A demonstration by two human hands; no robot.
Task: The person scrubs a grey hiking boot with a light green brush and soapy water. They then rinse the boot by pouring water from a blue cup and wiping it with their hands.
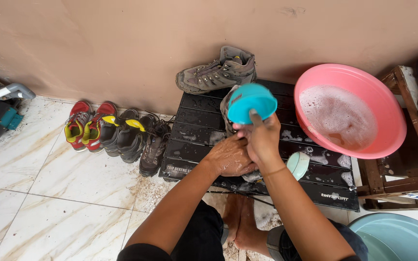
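My right hand (263, 139) grips the handle of a blue plastic scoop (251, 100), tipped over a grey hiking boot (227, 107) that lies on a black slatted folding table (199, 121). My left hand (229, 158), wet and soapy, holds that boot from the near side; most of the boot is hidden behind both hands and the scoop. A second grey hiking boot (217, 71) lies on its side at the table's far edge, against the wall.
A pink basin (378, 104) of soapy water leans on a wooden stool (407, 179) at right. A pale green brush (298, 164) lies on the table. Several shoes (117, 133) line the wall at left. A teal basin (397, 237) sits bottom right. My bare feet (242, 224) rest on the wet tiles.
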